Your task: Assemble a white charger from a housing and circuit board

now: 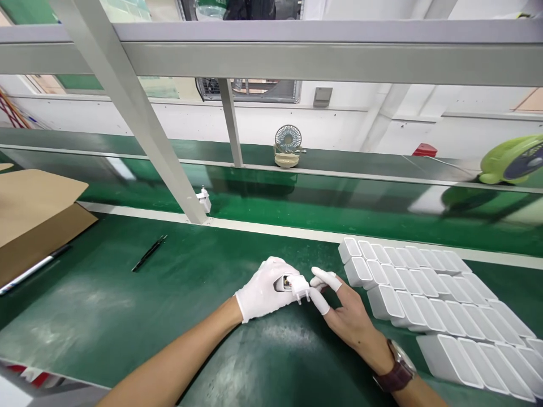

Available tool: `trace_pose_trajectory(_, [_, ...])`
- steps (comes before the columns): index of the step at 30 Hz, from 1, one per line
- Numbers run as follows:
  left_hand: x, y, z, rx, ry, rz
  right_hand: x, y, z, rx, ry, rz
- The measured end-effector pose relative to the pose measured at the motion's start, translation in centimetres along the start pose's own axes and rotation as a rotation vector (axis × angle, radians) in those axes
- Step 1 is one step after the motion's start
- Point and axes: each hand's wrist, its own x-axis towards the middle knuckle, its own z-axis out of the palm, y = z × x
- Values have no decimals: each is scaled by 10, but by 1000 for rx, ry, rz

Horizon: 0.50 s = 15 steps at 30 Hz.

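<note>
Just left of the white casings (428,299), a gloved left hand (265,291) clasped a light, rigid plug adapter (297,285); the right hand (345,314) pinched its edge.

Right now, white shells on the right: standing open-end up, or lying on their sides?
Lying on their sides: the white shells rest in rows on the green mat, hollow mouths facing sideways.

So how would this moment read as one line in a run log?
left hand: gloved, holding white plug part | right hand: capped fingertips on it | white housings: rows at right | black pen: on green mat
</note>
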Motion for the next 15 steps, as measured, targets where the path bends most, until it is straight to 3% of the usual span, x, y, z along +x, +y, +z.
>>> trace_pose_trajectory(3, [-1,-2,-5,-68,31,-74,-1,2,0,-38,-37,-50])
trace_pose_trajectory(9, [-3,-2,-4,-331,-87,-313,1,3,2,-120,-54,-212])
trace_pose_trajectory(15, [-4,-7,-2,-498,-89,-398,4,1,1,-199,-113,-314])
